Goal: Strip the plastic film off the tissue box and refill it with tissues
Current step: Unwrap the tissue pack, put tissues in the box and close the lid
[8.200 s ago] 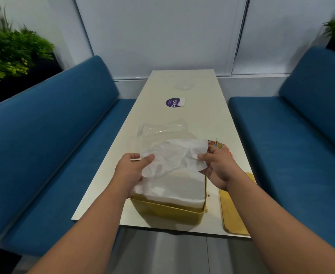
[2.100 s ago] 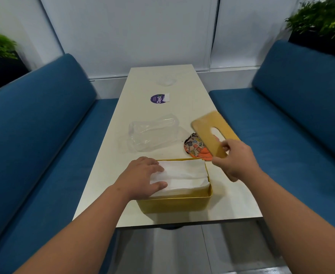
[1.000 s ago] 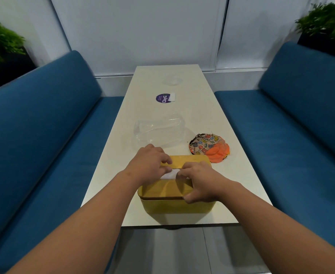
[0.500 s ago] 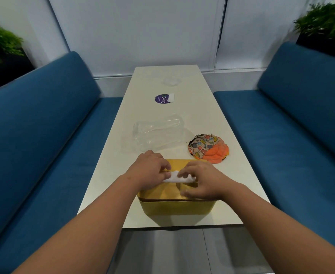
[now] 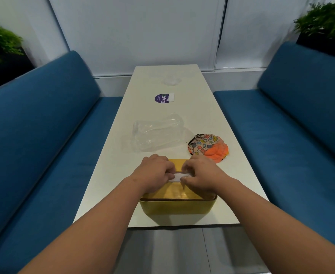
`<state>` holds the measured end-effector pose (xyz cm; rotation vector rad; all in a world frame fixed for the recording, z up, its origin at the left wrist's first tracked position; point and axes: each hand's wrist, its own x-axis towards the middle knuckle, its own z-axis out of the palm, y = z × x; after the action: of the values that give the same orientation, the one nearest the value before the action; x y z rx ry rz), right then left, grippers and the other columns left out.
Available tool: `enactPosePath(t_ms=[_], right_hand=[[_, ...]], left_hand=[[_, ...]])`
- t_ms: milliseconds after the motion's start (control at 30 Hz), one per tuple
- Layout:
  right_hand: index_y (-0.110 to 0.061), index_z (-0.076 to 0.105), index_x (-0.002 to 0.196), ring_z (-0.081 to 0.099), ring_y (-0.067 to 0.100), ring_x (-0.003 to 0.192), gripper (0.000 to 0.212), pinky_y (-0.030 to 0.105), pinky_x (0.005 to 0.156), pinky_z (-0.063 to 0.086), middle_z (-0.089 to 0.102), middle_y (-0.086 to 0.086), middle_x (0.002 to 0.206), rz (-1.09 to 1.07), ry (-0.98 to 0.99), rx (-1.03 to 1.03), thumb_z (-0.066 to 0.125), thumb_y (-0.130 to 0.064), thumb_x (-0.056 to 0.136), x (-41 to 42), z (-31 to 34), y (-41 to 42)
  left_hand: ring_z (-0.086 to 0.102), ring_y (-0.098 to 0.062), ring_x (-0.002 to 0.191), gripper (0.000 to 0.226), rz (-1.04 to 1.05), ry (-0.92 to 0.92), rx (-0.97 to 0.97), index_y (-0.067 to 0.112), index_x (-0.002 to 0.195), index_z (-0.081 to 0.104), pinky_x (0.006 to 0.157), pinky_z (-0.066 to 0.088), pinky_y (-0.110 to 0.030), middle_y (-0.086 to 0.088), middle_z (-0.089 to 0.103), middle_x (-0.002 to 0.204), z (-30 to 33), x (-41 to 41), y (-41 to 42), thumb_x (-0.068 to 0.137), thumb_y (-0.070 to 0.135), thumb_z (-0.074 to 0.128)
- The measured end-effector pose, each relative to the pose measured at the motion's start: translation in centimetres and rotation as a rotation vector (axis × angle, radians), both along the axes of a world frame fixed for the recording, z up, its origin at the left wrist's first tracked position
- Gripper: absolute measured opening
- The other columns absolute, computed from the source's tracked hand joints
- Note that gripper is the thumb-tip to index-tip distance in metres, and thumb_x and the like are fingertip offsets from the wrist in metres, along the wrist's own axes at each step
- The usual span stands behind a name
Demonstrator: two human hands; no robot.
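Here, a strip of white tissue [image 5: 177, 177] is pinched between the left hand [image 5: 154, 175] and the right hand [image 5: 200, 176], both with fingers curled over the slot in the lid [image 5: 174, 191] of the yellow box [image 5: 177, 207]. The grip sits over the middle of the lid; how much tissue has been drawn through cannot be told, since the slot itself is hidden under the knuckles. The box stands directly beneath the grip, near the close edge of the table [image 5: 202, 115]. Beyond the grip, well apart from it, the stripped film [image 5: 156, 135] lies crumpled, and beyond it to the right a patterned cloth [image 5: 208, 148] is seen, just past the right hand. The refill is judged nearly done. From here, the sheet could be torn if it is pulled sideways by both hands at once, since thin paper is being gripped at two points. The lid could be lifted off or tilted if the tissue is drawn up while nothing presses the lid down. Several sheets could be dragged out together if too much is pinched.
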<state>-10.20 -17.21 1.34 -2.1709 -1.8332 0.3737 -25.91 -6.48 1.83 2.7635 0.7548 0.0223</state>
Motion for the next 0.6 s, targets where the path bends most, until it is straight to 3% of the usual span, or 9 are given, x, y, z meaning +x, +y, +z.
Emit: enactPosePath(t_ms=[133, 233, 333, 600], right_hand=[[-0.024, 0.067, 0.105, 0.046, 0.015, 0.094, 0.023, 0.032, 0.080, 0.038, 0.052, -0.006, 0.095, 0.015, -0.020, 0.011, 0.061, -0.038, 0.088, 0.1, -0.3, -0.1], [-0.023, 0.064, 0.105, 0.041, 0.012, 0.091, 0.018, 0.031, 0.079, 0.034, 0.050, -0.008, 0.093, 0.009, -0.003, 0.033, 0.055, -0.034, 0.093, 0.4, -0.4, -0.4], [-0.024, 0.063, 0.104, 0.042, 0.011, 0.088, 0.016, 0.029, 0.077, 0.033, 0.053, -0.009, 0.091, 0.010, 0.059, 0.064, 0.053, -0.034, 0.096, 0.7, -0.4, -0.7], [-0.031, 0.066, 0.099, 0.050, 0.007, 0.073, 0.012, 0.024, 0.061, 0.036, 0.056, -0.011, 0.076, -0.048, 0.290, 0.132, 0.061, -0.039, 0.092, 0.9, -0.8, -1.4]], left_hand=[[0.049, -0.017, 0.092, 0.006, 0.009, -0.054, -0.056, 0.036, 0.090, 0.053, 0.080, 0.038, -0.035, 0.010, 0.058, 0.097, 0.6, 0.1, -0.2, 0.095, 0.036, 0.049], [0.054, -0.015, 0.086, 0.005, 0.057, -0.076, -0.127, 0.033, 0.093, 0.058, 0.075, 0.046, -0.033, 0.010, 0.060, 0.093, 0.8, -0.6, 0.2, 0.092, 0.036, 0.055], [0.055, -0.010, 0.087, 0.018, 0.064, -0.040, -0.154, 0.031, 0.106, 0.063, 0.075, 0.046, -0.026, 0.010, 0.062, 0.099, 1.0, -1.5, 0.9, 0.088, 0.034, 0.061], [0.053, -0.005, 0.080, 0.008, 0.099, -0.089, -0.223, 0.032, 0.093, 0.062, 0.066, 0.044, -0.022, 0.015, 0.059, 0.087, 1.2, -2.2, 1.5, 0.093, 0.029, 0.055]])
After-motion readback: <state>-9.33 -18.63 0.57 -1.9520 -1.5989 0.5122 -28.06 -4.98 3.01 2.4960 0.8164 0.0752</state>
